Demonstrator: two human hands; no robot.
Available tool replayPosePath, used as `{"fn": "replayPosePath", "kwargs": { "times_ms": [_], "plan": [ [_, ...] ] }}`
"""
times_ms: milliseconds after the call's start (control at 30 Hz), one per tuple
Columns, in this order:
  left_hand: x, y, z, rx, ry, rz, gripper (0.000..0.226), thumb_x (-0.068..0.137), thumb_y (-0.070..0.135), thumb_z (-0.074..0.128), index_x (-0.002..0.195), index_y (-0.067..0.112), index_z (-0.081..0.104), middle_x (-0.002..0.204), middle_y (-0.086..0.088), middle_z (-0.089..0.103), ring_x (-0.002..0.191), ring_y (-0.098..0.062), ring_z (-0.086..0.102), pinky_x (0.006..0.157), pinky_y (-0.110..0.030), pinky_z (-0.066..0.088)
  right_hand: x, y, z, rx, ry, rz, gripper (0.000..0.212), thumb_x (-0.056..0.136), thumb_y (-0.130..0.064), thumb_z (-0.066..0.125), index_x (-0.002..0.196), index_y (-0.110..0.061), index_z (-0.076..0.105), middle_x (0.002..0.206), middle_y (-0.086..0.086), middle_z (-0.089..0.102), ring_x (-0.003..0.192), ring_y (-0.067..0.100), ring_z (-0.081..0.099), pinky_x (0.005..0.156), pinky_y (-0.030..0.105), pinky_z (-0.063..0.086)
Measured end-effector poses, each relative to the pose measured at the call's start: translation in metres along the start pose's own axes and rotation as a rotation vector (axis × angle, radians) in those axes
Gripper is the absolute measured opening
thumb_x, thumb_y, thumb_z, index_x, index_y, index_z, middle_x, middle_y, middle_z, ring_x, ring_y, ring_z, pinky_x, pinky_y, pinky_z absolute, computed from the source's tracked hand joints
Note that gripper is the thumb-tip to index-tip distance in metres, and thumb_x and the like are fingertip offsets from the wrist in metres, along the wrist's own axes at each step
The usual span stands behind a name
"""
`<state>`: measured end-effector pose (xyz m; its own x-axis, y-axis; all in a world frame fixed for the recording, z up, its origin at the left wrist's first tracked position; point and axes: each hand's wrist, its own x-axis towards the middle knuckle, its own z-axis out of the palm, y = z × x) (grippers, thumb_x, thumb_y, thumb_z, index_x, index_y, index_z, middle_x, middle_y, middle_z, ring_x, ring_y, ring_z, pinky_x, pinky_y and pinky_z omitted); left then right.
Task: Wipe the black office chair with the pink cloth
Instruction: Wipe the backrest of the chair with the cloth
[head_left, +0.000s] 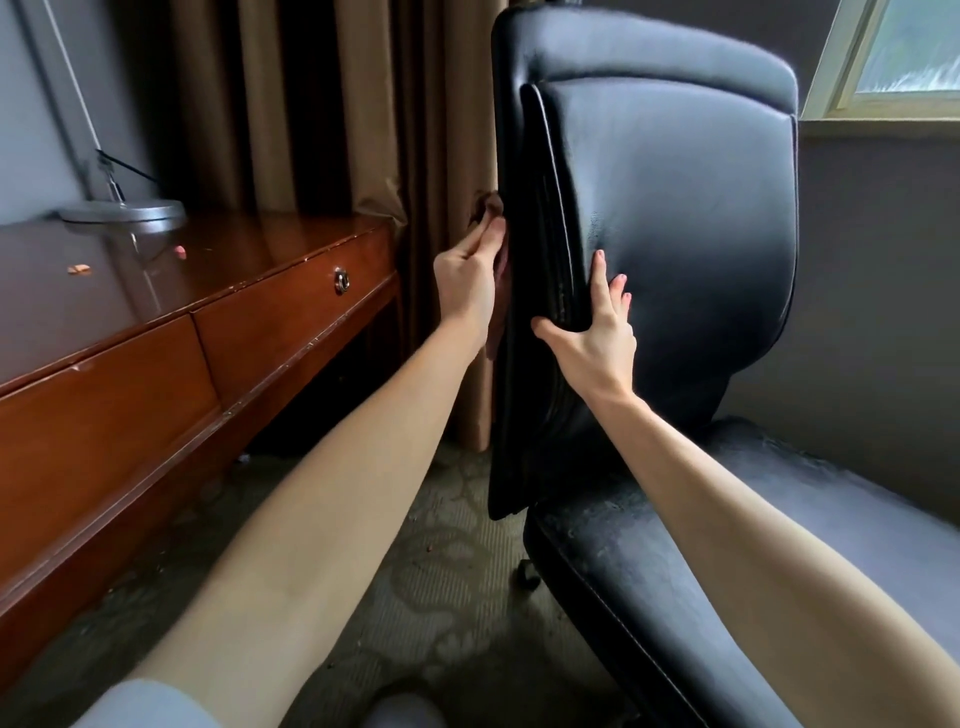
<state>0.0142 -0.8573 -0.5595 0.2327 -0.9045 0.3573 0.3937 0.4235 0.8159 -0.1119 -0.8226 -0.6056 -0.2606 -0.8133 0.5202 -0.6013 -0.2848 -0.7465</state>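
Head view: my left hand (465, 283) grips the pink cloth (500, 262), bunched against the back edge of the black office chair (675, 208) backrest, near the wooden desk (156, 332). My right hand (597, 338) presses flat on the backrest front, fingers straight, thumb on its side edge.

Reddish wooden desk (156, 332) runs along the left, glossy top, two drawers, the right one with a metal ring pull (341, 280). Silver lamp base (123, 212) sits at the back of it. Brown curtains (291, 104) hang behind, grey wall (872, 260) on the right under a window (904, 52) letting in daylight, patterned carpet (441, 571) underfoot
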Motion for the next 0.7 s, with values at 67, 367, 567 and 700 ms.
{"fn": "replayPosePath", "kwargs": {
  "times_ms": [67,367,567,700],
  "plan": [
    [-0.011,-0.019,-0.012,0.042,0.012,-0.024,0.031,0.094,0.017,0.066,0.123,0.006,0.067,0.113,-0.002,0.073,0.112,-0.013,0.066,0.108,-0.032,0.045,0.001,0.0,0.002,-0.006,0.006,0.001,0.102,0.08,-0.037,0.073,0.156,-0.038,0.006,0.165,0.01,0.004,0.152,0.026,-0.001,0.118,0.049,0.015],
    [-0.058,-0.081,-0.051,0.009,0.062,-0.211,0.032,0.093,0.015,0.067,0.123,0.003,0.067,0.109,-0.011,0.074,0.105,-0.02,0.07,0.101,-0.036,0.052,0.005,0.002,0.001,-0.022,0.011,-0.004,0.102,0.079,-0.04,0.074,0.156,-0.037,0.007,0.164,0.01,0.006,0.152,0.026,0.0,0.117,0.047,0.017],
    [-0.022,-0.042,-0.021,-0.044,0.075,-0.129,0.027,0.088,0.013,0.072,0.114,0.008,0.073,0.103,-0.003,0.076,0.105,-0.018,0.069,0.102,-0.037,0.051,0.007,0.001,-0.001,-0.023,0.005,0.004,0.102,0.079,-0.039,0.074,0.156,-0.037,0.006,0.164,0.01,0.006,0.152,0.026,0.0,0.117,0.046,0.018],
    [0.029,0.01,0.01,-0.104,0.009,-0.035,0.026,0.086,0.01,0.073,0.111,0.008,0.073,0.095,-0.003,0.077,0.099,-0.017,0.071,0.103,-0.035,0.05,0.008,0.003,0.0,-0.003,0.015,0.006,0.103,0.079,-0.038,0.075,0.155,-0.039,0.006,0.164,0.01,0.005,0.152,0.026,-0.001,0.117,0.051,0.016]
  ]
}}
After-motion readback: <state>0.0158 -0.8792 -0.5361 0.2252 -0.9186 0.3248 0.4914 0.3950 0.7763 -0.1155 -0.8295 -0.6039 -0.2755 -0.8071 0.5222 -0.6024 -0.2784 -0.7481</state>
